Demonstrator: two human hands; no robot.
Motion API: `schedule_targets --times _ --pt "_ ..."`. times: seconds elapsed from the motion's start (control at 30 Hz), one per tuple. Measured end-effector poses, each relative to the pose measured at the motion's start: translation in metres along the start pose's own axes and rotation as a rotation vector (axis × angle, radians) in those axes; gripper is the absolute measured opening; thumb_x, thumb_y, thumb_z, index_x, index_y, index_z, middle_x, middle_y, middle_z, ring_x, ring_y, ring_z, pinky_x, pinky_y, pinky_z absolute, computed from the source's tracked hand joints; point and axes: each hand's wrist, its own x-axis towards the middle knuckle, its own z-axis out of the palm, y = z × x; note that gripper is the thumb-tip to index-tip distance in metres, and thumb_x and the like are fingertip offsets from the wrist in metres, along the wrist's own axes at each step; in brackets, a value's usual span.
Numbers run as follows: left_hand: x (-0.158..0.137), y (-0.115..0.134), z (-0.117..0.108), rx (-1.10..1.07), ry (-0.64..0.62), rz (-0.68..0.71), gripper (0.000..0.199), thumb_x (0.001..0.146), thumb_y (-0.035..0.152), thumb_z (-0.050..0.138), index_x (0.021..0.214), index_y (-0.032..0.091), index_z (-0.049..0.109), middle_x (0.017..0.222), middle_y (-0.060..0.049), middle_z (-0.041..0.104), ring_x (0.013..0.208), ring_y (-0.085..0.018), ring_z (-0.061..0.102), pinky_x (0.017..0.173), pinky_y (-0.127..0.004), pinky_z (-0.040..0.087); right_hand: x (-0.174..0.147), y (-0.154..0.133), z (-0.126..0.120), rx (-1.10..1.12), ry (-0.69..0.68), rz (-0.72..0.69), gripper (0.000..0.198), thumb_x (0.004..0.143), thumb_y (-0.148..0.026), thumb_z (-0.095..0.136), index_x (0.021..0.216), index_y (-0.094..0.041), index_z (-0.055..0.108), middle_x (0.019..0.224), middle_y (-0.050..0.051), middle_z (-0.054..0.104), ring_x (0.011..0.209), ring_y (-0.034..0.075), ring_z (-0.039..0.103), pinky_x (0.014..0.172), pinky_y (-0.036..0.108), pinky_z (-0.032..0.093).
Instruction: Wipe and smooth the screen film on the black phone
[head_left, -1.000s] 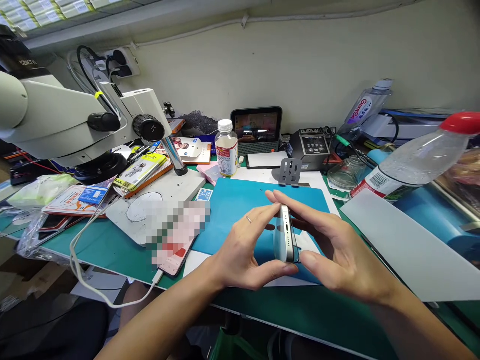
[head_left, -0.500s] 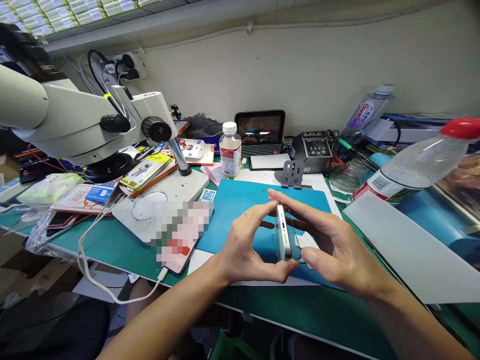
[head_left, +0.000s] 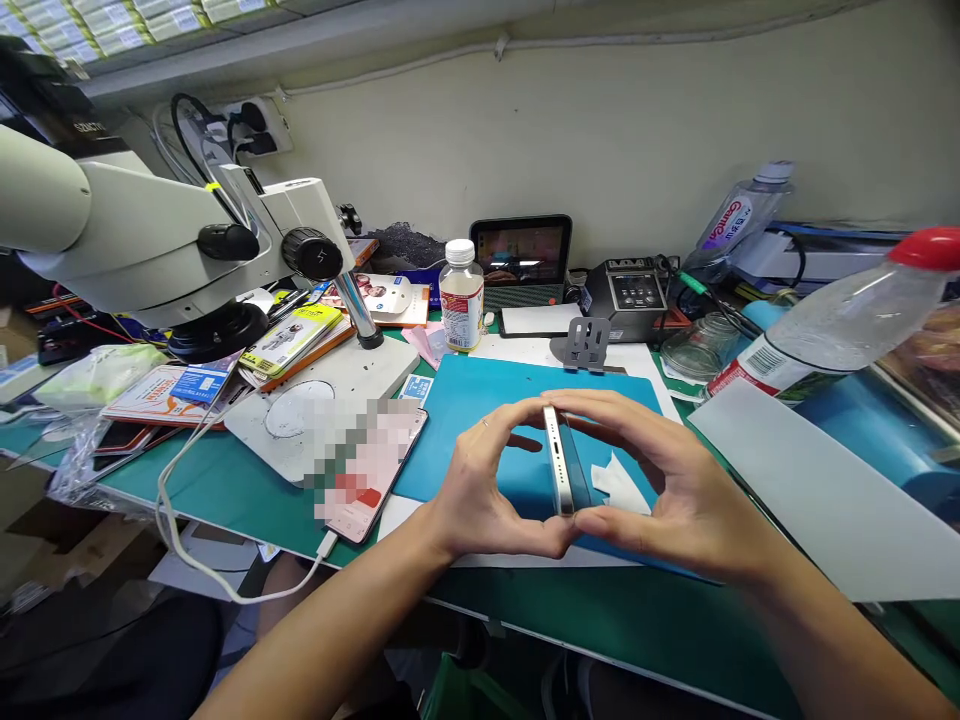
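Observation:
A smartphone [head_left: 556,462] is held on its long edge above the blue mat [head_left: 487,400], with its port end facing me. My left hand [head_left: 495,490] curves around its left side, fingers at the top and thumb at the bottom. Close along its right face stands a thin clear glass sheet [head_left: 579,480], which looks like a screen protector. My right hand [head_left: 667,480] grips the sheet by its edges, fingertips above and thumb below. I cannot tell whether sheet and phone touch all along. A crumpled white tissue [head_left: 619,484] lies on the mat behind my right thumb.
Left of the mat, a second phone [head_left: 375,480] with a white cable [head_left: 169,510] lies near the microscope base [head_left: 390,365]. At the back stand a bottle [head_left: 461,300], a tablet [head_left: 521,255] and a grey phone stand [head_left: 586,345]. A red-capped bottle [head_left: 840,325] leans at right.
The glass sheet in my right hand has come closer to the phone's face, its lower edge moving left. The phone has shifted slightly left. More of the tissue shows.

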Motion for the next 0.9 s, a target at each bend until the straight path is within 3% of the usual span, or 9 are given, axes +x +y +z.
schedule_targets --times 0.43,0.67,0.8,0.9 --pt "0.000 -0.006 -0.004 -0.059 -0.038 -0.117 0.070 0.070 0.037 0.082 0.130 0.021 0.052 0.122 -0.010 0.067 0.109 -0.027 0.066 0.080 -0.034 0.060 0.005 0.017 -0.003 0.003 0.068 -0.089 0.058 0.078 -0.043 0.079 0.132 -0.033 0.060 0.128 0.006 0.063 0.121 0.027 0.059 0.104 0.043 0.050" --pt "-0.001 0.011 -0.020 -0.038 -0.108 -0.255 0.071 0.069 0.034 0.086 0.129 0.022 0.050 0.127 -0.011 0.065 0.114 -0.027 0.063 0.093 -0.040 0.055 0.000 0.023 -0.008 0.114 0.101 -0.037 0.056 0.081 -0.045 0.076 0.133 -0.033 0.060 0.126 0.006 0.060 0.121 0.028 0.057 0.104 0.043 0.049" --pt "-0.018 0.023 -0.037 -0.049 -0.099 -0.427 0.070 0.074 0.031 0.085 0.132 0.027 0.046 0.134 -0.009 0.061 0.119 -0.026 0.061 0.098 -0.041 0.053 0.001 0.023 -0.009 0.145 0.254 -0.015 0.055 0.080 -0.046 0.077 0.131 -0.033 0.061 0.128 0.006 0.059 0.120 0.029 0.057 0.104 0.046 0.050" --pt "-0.039 0.027 -0.046 -0.058 -0.089 -0.558 0.082 0.076 0.031 0.085 0.143 0.030 0.036 0.138 -0.009 0.058 0.120 -0.026 0.061 0.102 -0.042 0.051 0.006 0.022 -0.008 0.145 0.413 0.021 0.052 0.079 -0.043 0.078 0.128 -0.034 0.062 0.128 0.005 0.060 0.123 0.030 0.057 0.108 0.050 0.047"
